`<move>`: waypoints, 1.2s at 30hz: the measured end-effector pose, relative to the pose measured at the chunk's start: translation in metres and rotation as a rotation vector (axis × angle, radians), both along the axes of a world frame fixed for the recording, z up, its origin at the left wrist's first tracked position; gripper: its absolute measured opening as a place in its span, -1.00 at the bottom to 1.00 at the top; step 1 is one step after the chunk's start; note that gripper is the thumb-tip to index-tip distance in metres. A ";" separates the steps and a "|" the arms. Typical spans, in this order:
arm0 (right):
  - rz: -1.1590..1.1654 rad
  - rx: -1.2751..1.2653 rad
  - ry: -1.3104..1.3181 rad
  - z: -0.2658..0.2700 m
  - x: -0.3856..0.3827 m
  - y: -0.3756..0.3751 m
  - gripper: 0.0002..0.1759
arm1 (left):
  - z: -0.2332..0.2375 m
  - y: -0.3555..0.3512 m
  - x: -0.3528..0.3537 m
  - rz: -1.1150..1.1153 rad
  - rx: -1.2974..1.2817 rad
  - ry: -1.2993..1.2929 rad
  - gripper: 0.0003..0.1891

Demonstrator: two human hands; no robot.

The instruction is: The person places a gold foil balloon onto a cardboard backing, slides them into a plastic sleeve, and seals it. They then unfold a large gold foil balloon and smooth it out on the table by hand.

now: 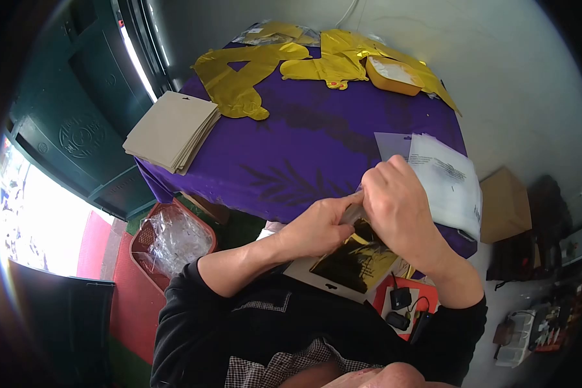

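My left hand (pixel 320 226) and my right hand (pixel 394 204) meet above the table's front edge, both with fingers closed on the upper end of a clear package. Inside the package (pixel 362 262) are a folded shiny gold sheet and a pale card with a hanging slot. It lies tilted against my lap. Right beside my right hand, a stack of printed clear bags (pixel 443 181) rests on the purple-covered table (pixel 330 142). My fingertips partly hide the package's top edge.
Pale cards (pixel 171 129) are stacked at the table's left. Gold foil balloons (pixel 239 77) and a yellow tub (pixel 394 76) lie at the back. A red basket (pixel 174 239) with clear plastic stands below left. A cardboard box (pixel 506 207) is at the right.
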State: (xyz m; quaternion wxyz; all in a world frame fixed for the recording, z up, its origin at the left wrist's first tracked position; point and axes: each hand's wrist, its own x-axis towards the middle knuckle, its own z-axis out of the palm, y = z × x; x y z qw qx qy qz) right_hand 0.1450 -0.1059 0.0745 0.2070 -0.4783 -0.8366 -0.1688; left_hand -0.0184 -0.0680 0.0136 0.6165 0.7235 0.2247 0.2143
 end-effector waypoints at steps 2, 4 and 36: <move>-0.028 0.103 0.123 -0.001 0.007 0.006 -0.88 | 0.007 0.003 -0.003 -0.028 -0.175 -0.054 -0.40; -0.124 0.127 0.318 -0.004 0.026 0.016 -0.94 | 0.003 0.011 -0.007 -0.003 -0.205 -0.101 -0.37; 0.539 -1.011 1.596 -0.083 0.074 -0.039 -0.41 | -0.011 0.010 -0.066 0.080 -0.756 -0.370 -0.68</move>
